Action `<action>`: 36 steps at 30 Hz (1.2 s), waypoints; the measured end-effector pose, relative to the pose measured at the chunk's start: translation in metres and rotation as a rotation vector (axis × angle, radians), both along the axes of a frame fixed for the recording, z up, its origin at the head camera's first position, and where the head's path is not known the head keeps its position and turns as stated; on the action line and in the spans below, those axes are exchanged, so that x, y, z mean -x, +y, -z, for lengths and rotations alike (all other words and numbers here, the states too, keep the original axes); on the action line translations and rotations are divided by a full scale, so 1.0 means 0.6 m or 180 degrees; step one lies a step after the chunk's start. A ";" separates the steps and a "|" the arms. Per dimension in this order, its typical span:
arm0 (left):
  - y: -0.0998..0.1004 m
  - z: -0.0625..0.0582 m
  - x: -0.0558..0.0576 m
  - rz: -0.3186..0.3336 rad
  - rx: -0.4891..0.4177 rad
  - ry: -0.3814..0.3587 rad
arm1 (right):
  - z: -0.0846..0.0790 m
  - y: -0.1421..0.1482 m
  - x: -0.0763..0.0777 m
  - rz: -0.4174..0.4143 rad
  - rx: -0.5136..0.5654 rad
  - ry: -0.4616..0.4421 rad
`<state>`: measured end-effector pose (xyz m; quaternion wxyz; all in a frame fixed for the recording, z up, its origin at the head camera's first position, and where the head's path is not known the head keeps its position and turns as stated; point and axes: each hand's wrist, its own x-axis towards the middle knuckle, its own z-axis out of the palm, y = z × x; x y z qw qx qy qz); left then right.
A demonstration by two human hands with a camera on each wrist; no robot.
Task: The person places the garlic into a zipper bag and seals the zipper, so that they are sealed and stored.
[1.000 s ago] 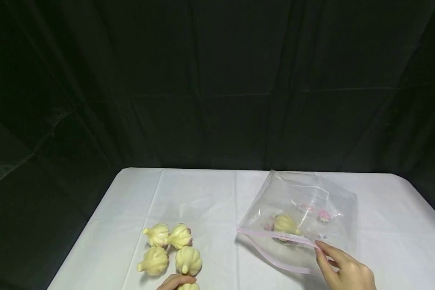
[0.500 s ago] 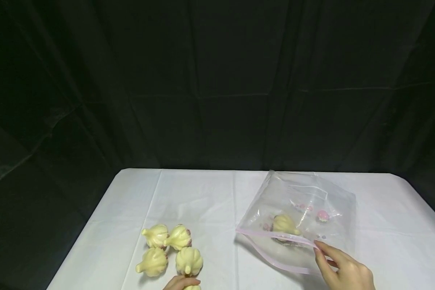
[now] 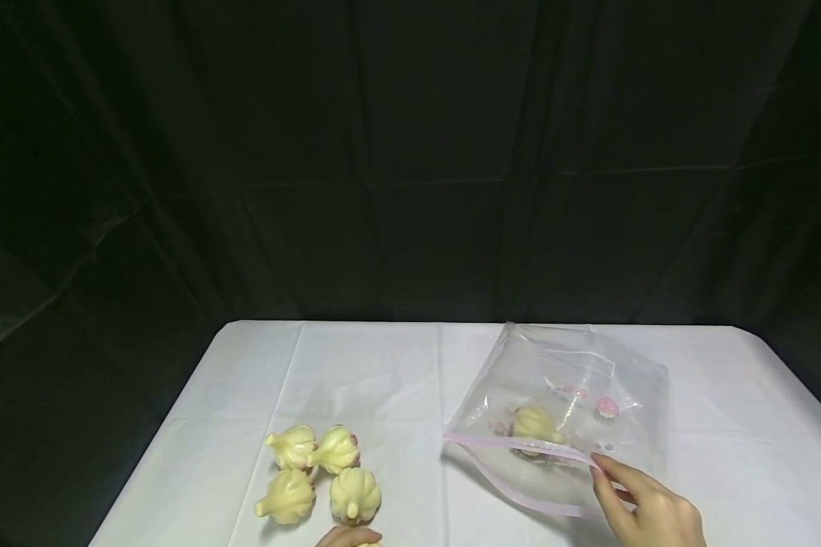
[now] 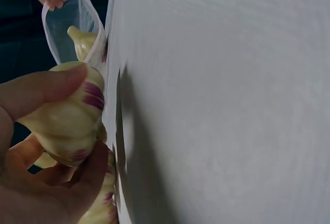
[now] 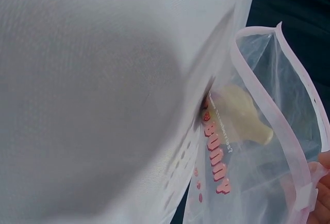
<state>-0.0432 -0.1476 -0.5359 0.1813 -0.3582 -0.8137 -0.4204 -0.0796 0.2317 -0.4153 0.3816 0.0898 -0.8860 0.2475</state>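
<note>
My left hand (image 4: 56,152) grips a garlic bulb (image 4: 72,115) between thumb and fingers, its purple-streaked skin showing in the left wrist view. At the bottom edge of the head view only part of that hand appears. My right hand (image 3: 646,501) pinches the pink rim of a clear zip bag (image 3: 629,425), holding its mouth apart. Inside the bag lies one garlic bulb (image 5: 240,113), seen through the plastic from the right wrist. Just beyond the left hand stands a garlic bulb (image 3: 355,494), with another garlic bulb (image 3: 286,496) to its left.
Two more garlic bulbs, a left one (image 3: 292,447) and a right one (image 3: 336,448), lie touching farther back. A white cloth covers the table (image 3: 383,365). Behind it hangs a black curtain (image 3: 410,228).
My left hand has shifted a little right and lower in the head view with its garlic bulb. The right hand keeps its pinch on the bag's rim.
</note>
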 end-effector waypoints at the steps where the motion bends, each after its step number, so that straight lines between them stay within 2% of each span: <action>1: 0.000 0.011 0.000 0.0018 0.0028 -0.0050 | 0.000 0.000 0.000 -0.0006 0.0004 0.0007; 4: 0.006 0.034 0.001 0.0069 0.0060 -0.0139 | 0.000 0.000 0.000 -0.0036 -0.0009 0.0025; 6: 0.013 0.035 -0.001 0.0123 -0.0003 -0.0253 | -0.001 -0.001 0.000 -0.0054 -0.0008 0.0000; 7: 0.017 0.032 0.000 0.0171 0.0002 -0.0174 | -0.001 -0.001 0.000 -0.0060 -0.0008 -0.0010; 9: 0.025 0.020 0.003 0.0265 0.0002 0.0079 | -0.001 -0.002 -0.001 -0.0080 -0.0011 -0.0029; 13: 0.044 -0.022 0.005 0.0312 -0.0034 0.0437 | -0.001 -0.003 -0.002 -0.0097 0.0001 -0.0052; 14: 0.050 -0.036 0.004 0.0281 -0.0072 0.0409 | -0.001 -0.003 -0.002 -0.0100 0.0001 -0.0057; 18: 0.070 -0.089 -0.002 0.0162 -0.0289 -0.0174 | 0.000 -0.003 -0.002 -0.0094 -0.0002 -0.0070; 21: 0.082 -0.118 0.000 0.0146 -0.0417 -0.0663 | -0.001 -0.002 -0.002 -0.0100 0.0000 -0.0059; 28: 0.102 -0.150 0.024 0.0406 -0.0298 -0.0943 | -0.001 -0.001 -0.002 -0.0110 0.0022 -0.0037; 33: 0.125 -0.164 0.038 0.0603 -0.0366 -0.1176 | 0.000 0.000 -0.002 -0.0101 0.0032 -0.0020; 36: 0.140 -0.173 0.045 0.0749 -0.0500 -0.1520 | 0.000 0.000 -0.001 -0.0085 0.0035 -0.0004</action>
